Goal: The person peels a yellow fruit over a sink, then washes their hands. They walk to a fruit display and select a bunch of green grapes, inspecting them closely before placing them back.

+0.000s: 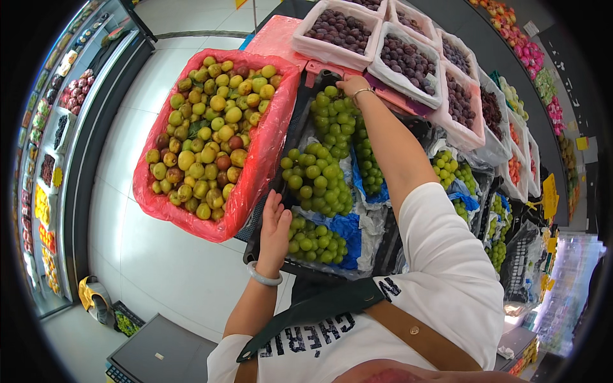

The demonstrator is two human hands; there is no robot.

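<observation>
My left hand [274, 232], with a pale bangle at the wrist, is held open beside the near-left edge of a black plastic crate [250, 253]. Bunches of green grapes [318, 179] lie in the crate on blue and white paper, right of that hand. My right hand [353, 85] reaches to the crate's far end, fingertips at the top of another green grape bunch [333, 119]. Whether those fingers grip its stem or the crate's rim cannot be made out. Just left of the crate stands a bin lined with pink plastic film [152, 210], full of yellow-green and reddish jujubes [206, 143].
White-lined baskets of dark plums [407, 60] stand beyond and right of my right arm. More green grapes [452, 170] in crates lie to the right. A refrigerated display case [103, 91] runs along the left, across the tiled floor [143, 258]. A grey box top [160, 354] sits low at left.
</observation>
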